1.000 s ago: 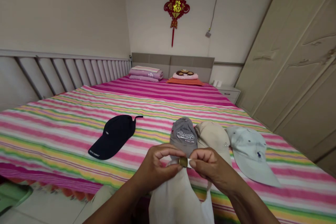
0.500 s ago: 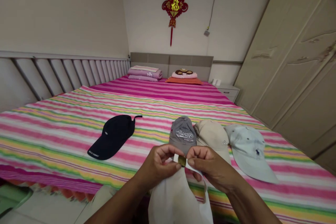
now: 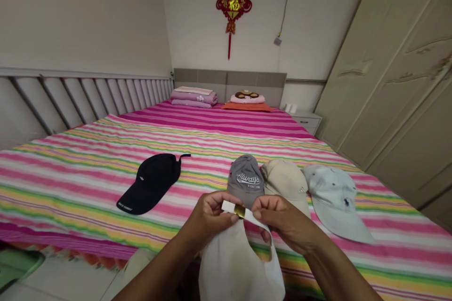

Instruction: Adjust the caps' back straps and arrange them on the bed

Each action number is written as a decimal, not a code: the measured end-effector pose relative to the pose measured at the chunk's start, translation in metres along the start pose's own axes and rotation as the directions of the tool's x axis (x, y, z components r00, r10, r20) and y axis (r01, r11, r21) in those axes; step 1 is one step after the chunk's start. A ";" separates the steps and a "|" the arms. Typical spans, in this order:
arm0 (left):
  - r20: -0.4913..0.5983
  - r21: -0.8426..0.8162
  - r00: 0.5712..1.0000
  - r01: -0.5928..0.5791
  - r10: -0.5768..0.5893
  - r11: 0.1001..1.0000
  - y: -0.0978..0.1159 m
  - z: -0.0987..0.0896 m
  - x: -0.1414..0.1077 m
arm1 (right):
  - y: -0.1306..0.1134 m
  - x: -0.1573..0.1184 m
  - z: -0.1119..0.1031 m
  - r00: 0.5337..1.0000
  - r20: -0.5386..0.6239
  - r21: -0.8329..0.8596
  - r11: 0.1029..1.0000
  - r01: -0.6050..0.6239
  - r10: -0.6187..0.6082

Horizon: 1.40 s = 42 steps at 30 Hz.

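A white cap (image 3: 236,263) hangs between my hands, its back opening towards the right. Its strap (image 3: 257,221) runs through a brass-coloured buckle (image 3: 239,211), and the loose end sticks out to the left. My left hand (image 3: 212,216) pinches at the buckle, thumb below and fingers behind. The thumb and fingers of my right hand (image 3: 282,218) grip the strap just right of the buckle. Behind my hands lies a grey cap (image 3: 246,178) with white lettering, partly covered by them. Beside it are a beige cap (image 3: 285,179) and a pale blue cap (image 3: 332,197).
A dark navy cap (image 3: 151,183) lies to the left on the striped bedspread (image 3: 88,183). Folded purple bedding (image 3: 194,98) and an orange cushion (image 3: 247,106) sit by the headboard (image 3: 254,82). A nightstand (image 3: 307,120) and wardrobe (image 3: 384,84) stand at right.
The strap's loose end now shows longer to the left of the buckle. The buckle has shifted slightly left and tilted; my hands keep their pinches.
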<state>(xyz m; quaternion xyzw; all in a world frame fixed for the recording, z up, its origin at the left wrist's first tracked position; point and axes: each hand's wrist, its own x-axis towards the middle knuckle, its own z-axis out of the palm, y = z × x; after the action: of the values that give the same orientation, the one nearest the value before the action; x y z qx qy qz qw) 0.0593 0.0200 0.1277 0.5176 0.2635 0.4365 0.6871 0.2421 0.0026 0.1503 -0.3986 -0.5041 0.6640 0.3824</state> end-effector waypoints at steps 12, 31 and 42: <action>0.044 -0.024 0.989 0.141 -0.140 0.990 0.001 -0.002 -0.001 | -0.006 0.003 0.007 0.999 -0.046 -0.091 0.996 0.011 -0.015; 0.112 -0.125 0.942 0.329 -0.316 0.936 -0.001 -0.019 0.012 | 0.007 0.010 0.005 0.999 0.045 0.032 0.999 -0.006 0.004; 0.117 -0.527 0.977 0.214 -0.180 0.823 0.013 -0.045 0.020 | 0.048 0.016 -0.017 0.973 0.220 0.471 0.881 -0.039 -0.075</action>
<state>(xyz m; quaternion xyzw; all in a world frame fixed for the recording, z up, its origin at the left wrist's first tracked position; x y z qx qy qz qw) 0.0282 0.0601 0.1275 0.2882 0.1615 0.4031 0.8534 0.2466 0.0138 0.0981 -0.2084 -0.3721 0.8049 0.4126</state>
